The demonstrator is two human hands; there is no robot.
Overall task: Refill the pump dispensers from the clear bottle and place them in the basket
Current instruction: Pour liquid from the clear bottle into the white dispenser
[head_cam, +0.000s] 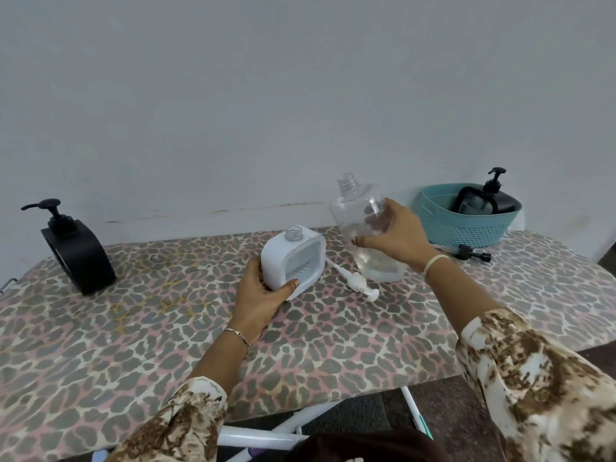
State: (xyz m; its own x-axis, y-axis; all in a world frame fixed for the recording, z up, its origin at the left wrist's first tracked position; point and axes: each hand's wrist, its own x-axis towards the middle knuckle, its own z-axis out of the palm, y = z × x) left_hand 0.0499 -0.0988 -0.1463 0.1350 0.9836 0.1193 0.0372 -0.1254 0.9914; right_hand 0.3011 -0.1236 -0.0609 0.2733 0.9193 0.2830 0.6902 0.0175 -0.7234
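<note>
While the right hand (396, 238) clasps the clear bottle (353, 208), uncapped and tilted with a little liquid low inside, the left hand (263, 295) grips the open-necked white pump dispenser (283, 258) just beside it, mid-way along the leopard-print board (133, 345). A white pump (353, 281) lies flat between them. At the far right corner the teal basket (466, 231) holds one black dispenser (500, 200), a loose black pump (473, 254) lies in front, and another black dispenser (78, 251) stands by the far left edge.
</note>
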